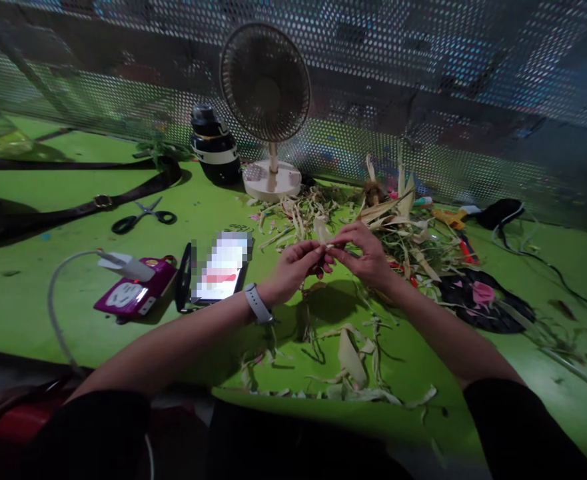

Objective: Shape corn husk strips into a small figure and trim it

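Observation:
Above the green table (283,347), my left hand (300,263) and my right hand (366,257) meet fingertip to fingertip. Both are closed in a pinch on a pale piece of dried corn husk (322,229), whose wider end sticks up past the fingers. Thin strands dangle under my left hand. Just beyond lies a heap of husk strips (298,213), with larger dried husks (398,207) and green stems behind my right hand. Below my hands, a broad husk piece (352,360) rests among loose scraps near the table edge.
A desk fan (266,83) and a dark bottle (216,147) stand at the back. To the left lie scissors (144,215), a phone (222,267), a purple power strip (136,290) and a strap (98,207). On the right are a glue gun (450,217) and a black disc (460,303).

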Available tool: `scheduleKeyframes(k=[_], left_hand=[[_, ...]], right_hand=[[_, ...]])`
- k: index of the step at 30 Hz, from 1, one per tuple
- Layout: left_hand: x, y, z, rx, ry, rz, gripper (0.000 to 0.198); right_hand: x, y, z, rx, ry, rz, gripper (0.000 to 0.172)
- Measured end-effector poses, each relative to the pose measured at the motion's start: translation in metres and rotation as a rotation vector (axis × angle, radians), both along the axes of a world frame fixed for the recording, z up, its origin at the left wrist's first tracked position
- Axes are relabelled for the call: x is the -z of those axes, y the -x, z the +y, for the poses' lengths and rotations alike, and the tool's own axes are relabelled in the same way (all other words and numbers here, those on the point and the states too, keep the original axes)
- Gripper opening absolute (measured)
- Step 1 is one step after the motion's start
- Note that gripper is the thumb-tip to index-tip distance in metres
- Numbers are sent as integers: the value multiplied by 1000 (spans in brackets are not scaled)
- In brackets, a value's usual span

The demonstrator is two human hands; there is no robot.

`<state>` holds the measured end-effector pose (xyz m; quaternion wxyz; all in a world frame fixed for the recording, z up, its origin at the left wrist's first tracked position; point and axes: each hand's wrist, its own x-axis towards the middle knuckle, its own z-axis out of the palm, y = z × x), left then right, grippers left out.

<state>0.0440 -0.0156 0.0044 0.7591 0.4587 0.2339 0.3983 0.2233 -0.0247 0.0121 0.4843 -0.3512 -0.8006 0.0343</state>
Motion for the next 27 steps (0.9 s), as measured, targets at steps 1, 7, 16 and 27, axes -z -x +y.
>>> scheduleKeyframes(k=[1,7,16,27], left_hand=[[-1,0,0,1,8,-5,23],[0,1,0,60,-31,20,25],[1,3,-6,57,-215,120,27],[6,1,-4,96,-320,153,39]], right_hand=[[1,-1,1,-4,-4,-9,9],[5,-3,2,33,-27,-29,5],[3,11,-8,114,40,94,12],[1,13,-12,64,215,200,17]])
